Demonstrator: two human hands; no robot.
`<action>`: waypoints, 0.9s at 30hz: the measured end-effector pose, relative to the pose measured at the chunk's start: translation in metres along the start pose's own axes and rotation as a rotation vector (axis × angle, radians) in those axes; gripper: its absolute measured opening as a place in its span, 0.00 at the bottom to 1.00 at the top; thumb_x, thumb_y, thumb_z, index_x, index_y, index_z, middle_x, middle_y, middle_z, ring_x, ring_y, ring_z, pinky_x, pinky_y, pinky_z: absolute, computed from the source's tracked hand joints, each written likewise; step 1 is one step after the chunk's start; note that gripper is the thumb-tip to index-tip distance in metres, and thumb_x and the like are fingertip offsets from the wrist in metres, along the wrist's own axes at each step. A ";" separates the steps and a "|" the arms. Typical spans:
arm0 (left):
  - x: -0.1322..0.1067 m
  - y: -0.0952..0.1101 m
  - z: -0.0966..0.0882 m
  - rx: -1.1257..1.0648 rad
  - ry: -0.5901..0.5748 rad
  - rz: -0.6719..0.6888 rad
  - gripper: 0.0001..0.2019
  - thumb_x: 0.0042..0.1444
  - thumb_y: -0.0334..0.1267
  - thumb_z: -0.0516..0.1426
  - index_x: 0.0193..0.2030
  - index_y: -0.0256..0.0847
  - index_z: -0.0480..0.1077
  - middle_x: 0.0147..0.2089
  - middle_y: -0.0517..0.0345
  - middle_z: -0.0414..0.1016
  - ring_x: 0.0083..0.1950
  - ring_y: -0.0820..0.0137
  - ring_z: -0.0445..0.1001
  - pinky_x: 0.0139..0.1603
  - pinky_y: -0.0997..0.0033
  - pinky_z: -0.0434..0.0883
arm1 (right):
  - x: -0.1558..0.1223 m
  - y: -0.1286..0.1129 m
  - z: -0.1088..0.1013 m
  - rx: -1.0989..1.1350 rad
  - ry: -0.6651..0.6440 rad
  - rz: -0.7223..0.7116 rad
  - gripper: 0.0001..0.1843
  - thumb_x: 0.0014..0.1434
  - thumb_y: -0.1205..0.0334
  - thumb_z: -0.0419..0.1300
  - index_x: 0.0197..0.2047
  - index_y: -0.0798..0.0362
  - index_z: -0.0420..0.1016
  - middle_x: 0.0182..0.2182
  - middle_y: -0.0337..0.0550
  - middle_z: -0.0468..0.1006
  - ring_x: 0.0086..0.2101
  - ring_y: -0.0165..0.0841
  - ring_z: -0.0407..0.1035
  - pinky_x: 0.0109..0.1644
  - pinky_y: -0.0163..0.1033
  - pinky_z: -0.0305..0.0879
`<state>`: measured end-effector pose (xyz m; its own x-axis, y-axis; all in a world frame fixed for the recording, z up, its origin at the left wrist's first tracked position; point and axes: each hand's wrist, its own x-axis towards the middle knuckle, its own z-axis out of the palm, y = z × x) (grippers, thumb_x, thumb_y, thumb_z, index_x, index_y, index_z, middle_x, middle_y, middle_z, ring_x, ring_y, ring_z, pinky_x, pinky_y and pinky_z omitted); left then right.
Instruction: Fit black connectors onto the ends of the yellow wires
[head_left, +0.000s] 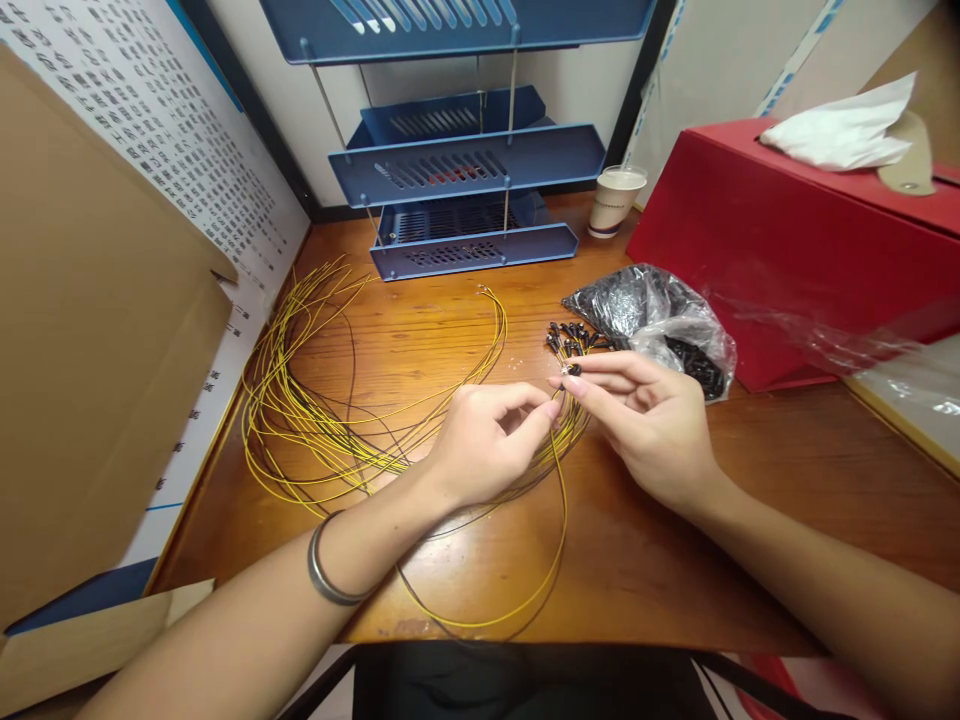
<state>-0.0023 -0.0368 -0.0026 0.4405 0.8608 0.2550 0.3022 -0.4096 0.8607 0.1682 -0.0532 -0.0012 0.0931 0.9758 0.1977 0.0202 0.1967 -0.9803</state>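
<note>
My left hand (499, 435) pinches a thin yellow wire (564, 510) close to its end, and the wire loops down toward the front edge of the table. Just to the right, my right hand (649, 425) holds a small black connector piece (574, 370) between thumb and forefinger. The fingertips of both hands almost meet there, so I cannot tell whether the wire is inside the piece. Right behind them lies a cluster of yellow wires with black ends (574, 338). A large coil of yellow and dark wires (281, 400) spreads to the left.
A clear plastic bag (637, 300) of small black parts lies behind my right hand. Further back stand a paper cup (615, 203), a red tissue box (750, 230) and a blue tiered tray (480, 255). Brown cardboard (97, 300) rises at the left of the wooden table (787, 480).
</note>
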 end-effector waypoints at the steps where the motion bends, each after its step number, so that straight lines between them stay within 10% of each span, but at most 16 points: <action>1: 0.000 0.000 -0.001 0.000 -0.004 0.004 0.14 0.64 0.39 0.56 0.33 0.35 0.78 0.21 0.61 0.71 0.21 0.78 0.63 0.23 0.78 0.60 | 0.000 0.000 0.000 -0.002 -0.003 0.001 0.12 0.54 0.57 0.72 0.40 0.52 0.80 0.38 0.47 0.85 0.38 0.39 0.82 0.41 0.38 0.81; 27: 0.000 -0.001 -0.002 0.168 -0.020 0.136 0.14 0.64 0.36 0.56 0.30 0.35 0.79 0.23 0.60 0.73 0.23 0.78 0.63 0.28 0.75 0.60 | -0.003 -0.002 0.003 -0.057 -0.006 -0.017 0.10 0.54 0.58 0.72 0.39 0.51 0.83 0.36 0.45 0.85 0.35 0.38 0.82 0.37 0.38 0.81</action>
<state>-0.0041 -0.0359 -0.0029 0.5029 0.7887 0.3537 0.3748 -0.5677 0.7330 0.1644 -0.0565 -0.0001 0.0864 0.9729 0.2144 0.0788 0.2079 -0.9750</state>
